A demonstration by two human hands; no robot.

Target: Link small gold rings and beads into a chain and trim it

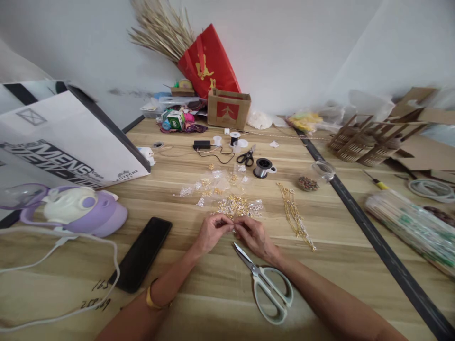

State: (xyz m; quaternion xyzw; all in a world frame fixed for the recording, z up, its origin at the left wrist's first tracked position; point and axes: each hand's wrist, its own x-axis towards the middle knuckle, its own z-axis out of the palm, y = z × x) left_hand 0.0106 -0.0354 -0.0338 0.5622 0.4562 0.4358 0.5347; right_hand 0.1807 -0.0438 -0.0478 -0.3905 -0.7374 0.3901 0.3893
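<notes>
My left hand and my right hand meet fingertip to fingertip on the wooden table, both pinched on a tiny gold piece too small to name. Just beyond them lies a heap of small gold and silver jewellery findings with clear little bags. A gold chain lies stretched out to the right of my right hand. Pale green scissors rest by my right wrist, blades pointing towards my hands. A gold bangle circles my left wrist.
A black phone lies left of my left arm, beside a lilac device with a white cord. Further back are black scissors, a wire spool, a bead jar, a white shopping bag and a red bag.
</notes>
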